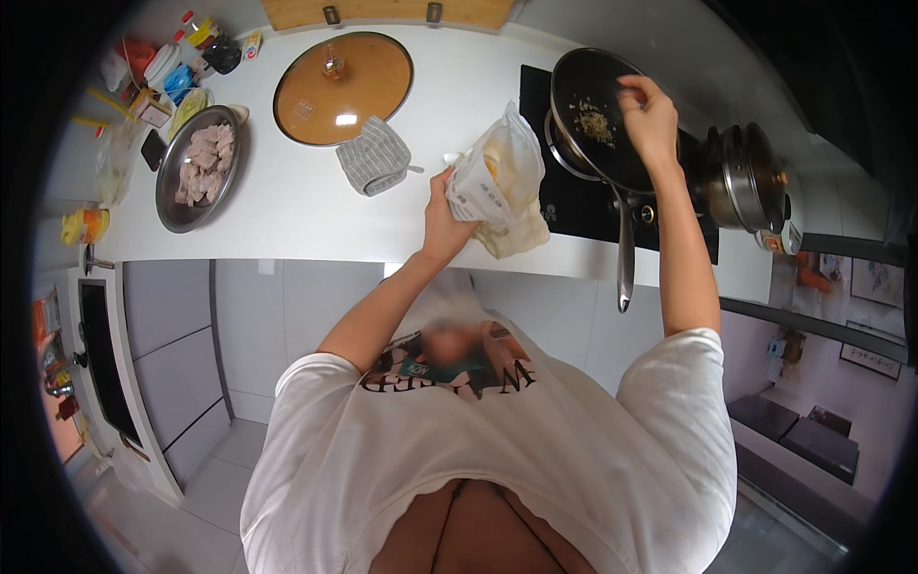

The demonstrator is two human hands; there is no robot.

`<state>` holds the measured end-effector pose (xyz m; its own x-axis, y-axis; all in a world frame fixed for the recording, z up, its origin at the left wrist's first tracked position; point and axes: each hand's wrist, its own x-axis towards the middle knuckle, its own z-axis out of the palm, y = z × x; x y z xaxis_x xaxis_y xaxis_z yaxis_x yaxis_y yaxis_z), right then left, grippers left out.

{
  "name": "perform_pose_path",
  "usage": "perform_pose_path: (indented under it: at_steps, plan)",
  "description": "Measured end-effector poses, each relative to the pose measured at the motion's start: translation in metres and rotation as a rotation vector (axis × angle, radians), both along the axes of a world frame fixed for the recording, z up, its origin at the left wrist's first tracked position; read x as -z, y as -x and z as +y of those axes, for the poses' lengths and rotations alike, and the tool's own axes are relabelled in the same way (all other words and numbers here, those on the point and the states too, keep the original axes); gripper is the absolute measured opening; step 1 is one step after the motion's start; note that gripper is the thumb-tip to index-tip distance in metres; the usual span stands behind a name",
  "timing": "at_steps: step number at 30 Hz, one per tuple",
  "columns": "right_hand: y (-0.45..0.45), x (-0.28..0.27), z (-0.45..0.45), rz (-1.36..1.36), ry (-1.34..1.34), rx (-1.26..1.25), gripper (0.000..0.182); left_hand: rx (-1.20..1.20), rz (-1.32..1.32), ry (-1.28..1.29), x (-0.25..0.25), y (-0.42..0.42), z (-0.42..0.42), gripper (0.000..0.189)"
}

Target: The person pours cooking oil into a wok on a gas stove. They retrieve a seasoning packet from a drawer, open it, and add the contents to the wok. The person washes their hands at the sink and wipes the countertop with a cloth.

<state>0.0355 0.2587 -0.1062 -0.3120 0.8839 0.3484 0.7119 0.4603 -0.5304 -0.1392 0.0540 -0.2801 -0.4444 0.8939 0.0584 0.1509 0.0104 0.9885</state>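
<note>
My left hand [450,222] grips an opened plastic bag [502,172] over the counter's front edge, beside the hob. Something yellowish shows through the bag's side. Above the right part of a dark frying pan [645,172] is my right hand [649,118], its fingers curled with the tips close together; whether they pinch anything is too small to tell. Small pale chopped bits [595,125] lie in the pan, which sits on the left burner of a black hob [534,93]. Its metal handle [625,251] points towards me.
A glass lid [344,86] and a folded striped grey cloth [374,156] lie mid-counter. Further left are a metal bowl [168,194] of raw meat pieces [206,165], a phone-like black object [153,149] and bottles [221,54]. A lidded pot [749,179] stands right of the pan.
</note>
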Motion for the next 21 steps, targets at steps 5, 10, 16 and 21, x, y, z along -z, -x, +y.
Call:
perform_pose_path:
  at_steps: [5,10,16,21]
  plan:
    - [0.060,-0.024,-0.100,-0.243,0.529,-0.584,0.018,0.002,0.004,0.014,-0.002,0.001,-0.002,0.080]
    - [0.072,0.025,-0.096,-0.561,0.782,-0.839,0.022,0.093,0.105,-0.116,-0.003,-0.007,-0.005,0.081]
    - [0.064,0.066,-0.106,-0.272,0.520,-1.088,0.033,0.069,0.032,-0.070,0.006,-0.012,-0.013,0.079]
    - [0.066,0.068,-0.113,-0.269,0.931,-0.804,0.031,0.056,0.052,-0.078,0.005,-0.016,-0.020,0.079]
